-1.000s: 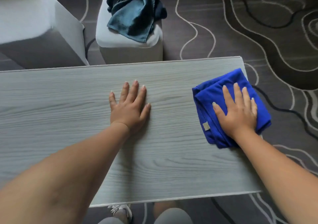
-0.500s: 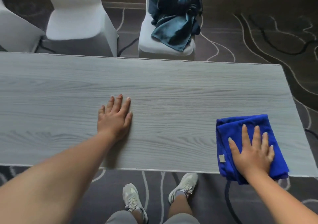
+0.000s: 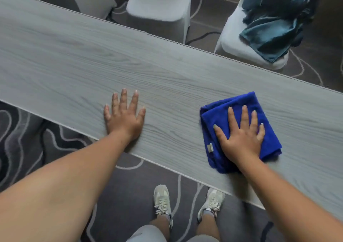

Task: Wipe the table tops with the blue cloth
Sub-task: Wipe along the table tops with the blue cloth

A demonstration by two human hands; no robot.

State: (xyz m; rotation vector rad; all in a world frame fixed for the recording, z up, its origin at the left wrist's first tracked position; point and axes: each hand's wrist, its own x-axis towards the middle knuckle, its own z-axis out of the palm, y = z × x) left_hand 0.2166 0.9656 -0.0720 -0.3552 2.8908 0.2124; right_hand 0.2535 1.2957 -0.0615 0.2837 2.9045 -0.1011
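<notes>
A folded blue cloth (image 3: 267, 111) lies on the long grey wood-grain table top (image 3: 70, 65), near its front edge at the right. My right hand (image 3: 241, 136) presses flat on the cloth with fingers spread, covering its middle. A small grey tag shows at the cloth's front left corner. My left hand (image 3: 124, 117) rests flat on the bare table top to the left of the cloth, fingers spread, holding nothing.
Three white-covered chairs stand behind the table; the right one (image 3: 239, 45) carries a heap of dark teal fabric (image 3: 274, 22). A patterned grey carpet (image 3: 22, 145) lies below. My feet in light sneakers (image 3: 163, 202) stand at the table's front edge.
The view has swung left along the table, so it now runs diagonally. My right hand and the cloth have slid left, away from the table's right end. My left hand stays flat.
</notes>
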